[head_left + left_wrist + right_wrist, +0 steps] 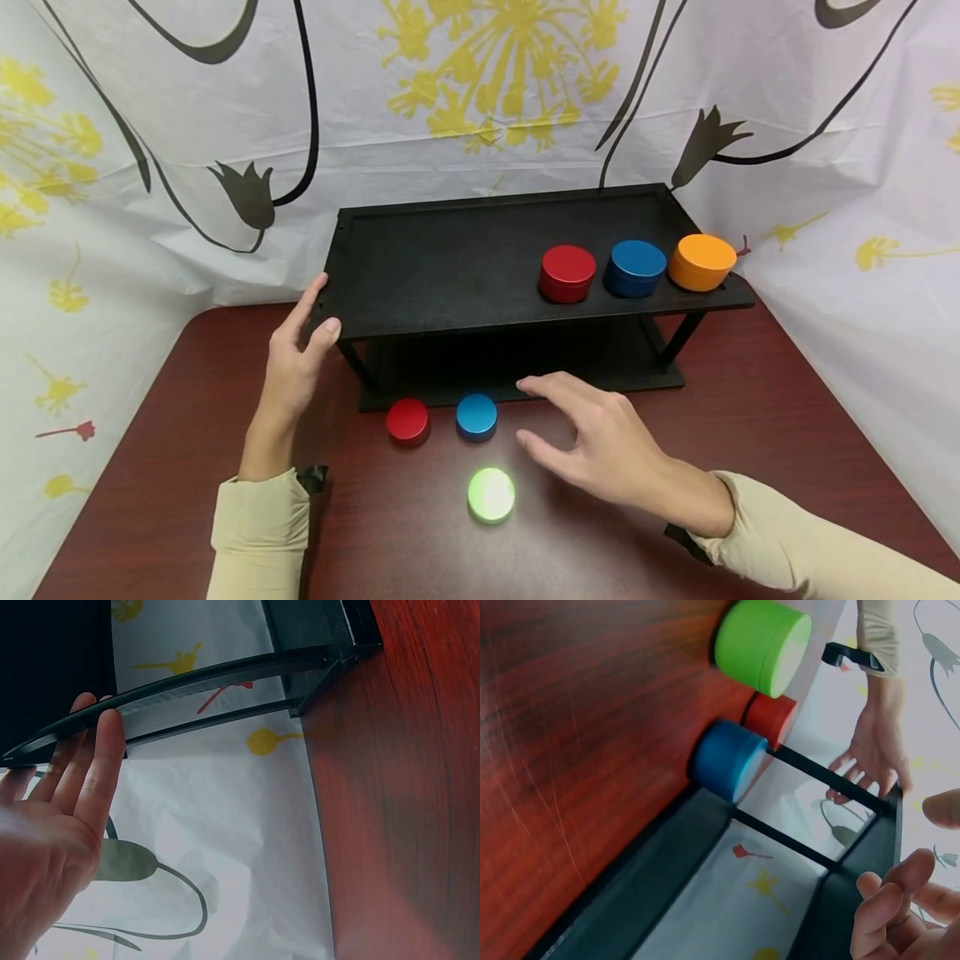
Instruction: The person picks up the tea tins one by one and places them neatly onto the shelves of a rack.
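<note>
My left hand (292, 367) holds the left end of a two-tier black shelf (442, 275); its thumb lies at the front corner and its other fingers reach along and below the top board's edge, as the left wrist view also shows. My right hand (600, 433) hovers over the table with thumb and fingers apart and nothing between them. Nearest it are a small blue round tin (477, 417) and a bright green tin (491, 495). Farther left, a red tin (408, 422) stands at the shelf's front. In the right wrist view, the blue tin (727, 761) is beside the lower board.
On the top board's right side stand larger round tins in a row: red (567, 273), blue (635, 268) and orange (701, 262). The shelf stands on a dark red wooden table (390, 542). A white cloth (480, 158) with flower prints hangs behind and at both sides.
</note>
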A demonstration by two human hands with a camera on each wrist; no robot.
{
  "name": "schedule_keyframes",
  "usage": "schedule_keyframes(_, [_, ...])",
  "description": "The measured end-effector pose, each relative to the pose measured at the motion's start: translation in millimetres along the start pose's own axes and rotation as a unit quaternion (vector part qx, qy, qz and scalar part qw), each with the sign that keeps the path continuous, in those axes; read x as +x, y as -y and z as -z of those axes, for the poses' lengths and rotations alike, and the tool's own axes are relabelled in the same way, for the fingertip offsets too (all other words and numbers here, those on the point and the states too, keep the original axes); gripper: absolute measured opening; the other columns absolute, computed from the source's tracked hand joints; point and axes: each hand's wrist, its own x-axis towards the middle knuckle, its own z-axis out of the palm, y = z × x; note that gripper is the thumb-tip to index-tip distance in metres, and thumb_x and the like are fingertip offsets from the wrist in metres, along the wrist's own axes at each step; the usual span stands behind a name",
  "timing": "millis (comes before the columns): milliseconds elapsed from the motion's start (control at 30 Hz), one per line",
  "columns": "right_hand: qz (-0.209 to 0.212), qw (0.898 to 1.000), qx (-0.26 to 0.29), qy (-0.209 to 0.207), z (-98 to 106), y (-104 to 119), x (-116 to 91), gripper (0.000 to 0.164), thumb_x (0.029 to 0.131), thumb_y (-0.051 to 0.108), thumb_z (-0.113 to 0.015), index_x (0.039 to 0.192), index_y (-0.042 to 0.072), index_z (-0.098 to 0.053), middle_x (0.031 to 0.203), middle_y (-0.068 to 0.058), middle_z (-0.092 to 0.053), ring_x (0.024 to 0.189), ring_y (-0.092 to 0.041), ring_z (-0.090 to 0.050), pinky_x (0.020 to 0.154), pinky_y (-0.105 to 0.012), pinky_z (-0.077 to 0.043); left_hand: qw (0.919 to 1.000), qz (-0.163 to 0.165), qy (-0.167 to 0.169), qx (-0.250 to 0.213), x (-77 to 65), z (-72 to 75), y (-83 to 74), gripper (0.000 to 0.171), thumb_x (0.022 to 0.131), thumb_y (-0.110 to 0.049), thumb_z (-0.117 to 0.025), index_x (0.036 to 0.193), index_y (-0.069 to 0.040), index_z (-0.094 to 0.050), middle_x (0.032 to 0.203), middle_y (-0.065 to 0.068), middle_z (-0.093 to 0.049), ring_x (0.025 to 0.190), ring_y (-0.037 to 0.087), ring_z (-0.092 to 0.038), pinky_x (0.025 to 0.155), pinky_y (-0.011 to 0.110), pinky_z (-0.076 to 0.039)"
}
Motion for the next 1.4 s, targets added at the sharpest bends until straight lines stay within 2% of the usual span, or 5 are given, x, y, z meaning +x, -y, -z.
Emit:
schedule_keyframes(367, [0.023,0.998,0.025,0.046,-24.3,-1.6,-11.5,0.045,0.085,0.027,-0.078,0.127,0.017,-0.065,0.117,0.005,-0.068,0.096,-0.004,-0.066,0.073,-0.027,-0.056,1.0,0.002,0.0,0.0,-0.5,-0.2,0.5,0.055,0.098,-0.016,-0.056,0.151,-0.026,-0.045,0.153,-0.005,-0.043,0.138,0.012,-0.039,0.107,0.02,-0.032])
schedule_keyframes(733, [0.018,0.996,0.02,0.088,-37.4,-1.3,-19.4,0.045,0.087,0.032,-0.076,0.129,0.019,-0.064,0.119,0.007,-0.067,0.096,-0.006,-0.067,0.071,-0.027,-0.055,1.0,0.0,-0.001,-0.005,0.0,-0.3,2.0,0.055,0.097,-0.016,-0.055,0.151,-0.026,-0.045,0.153,-0.005,-0.043,0.138,0.012,-0.04,0.107,0.02,-0.033])
schedule_keyframes(933, [0.029,0.993,0.015,0.115,-45.2,-1.9,-23.7,0.048,0.087,0.038,-0.075,0.13,0.018,-0.063,0.115,0.005,-0.068,0.084,-0.004,-0.064,0.062,-0.021,-0.05,0.9999,-0.002,0.0,-0.013,0.3,-0.5,3.0,0.055,0.098,-0.015,-0.055,0.151,-0.025,-0.045,0.153,-0.005,-0.043,0.137,0.013,-0.04,0.106,0.02,-0.033])
schedule_keyframes(1167, [0.032,0.988,0.007,0.152,-52.5,-0.7,-26.7,0.052,0.083,0.042,-0.078,0.127,0.016,-0.066,0.115,0.007,-0.069,0.097,-0.003,-0.065,0.07,-0.026,-0.054,0.9999,-0.002,0.002,-0.017,0.6,-0.7,3.4,0.055,0.098,-0.015,-0.055,0.151,-0.025,-0.045,0.153,-0.005,-0.043,0.136,0.013,-0.042,0.106,0.019,-0.034])
schedule_keyframes(1400, [0.028,0.987,-0.004,0.161,-58.1,-0.8,-30.0,0.055,0.08,0.041,-0.08,0.126,0.014,-0.067,0.115,0.006,-0.069,0.102,-0.004,-0.064,0.071,-0.03,-0.055,0.9999,-0.003,0.001,-0.012,0.3,-0.6,3.3,0.055,0.098,-0.016,-0.055,0.151,-0.026,-0.045,0.153,-0.005,-0.043,0.136,0.013,-0.042,0.106,0.019,-0.034])
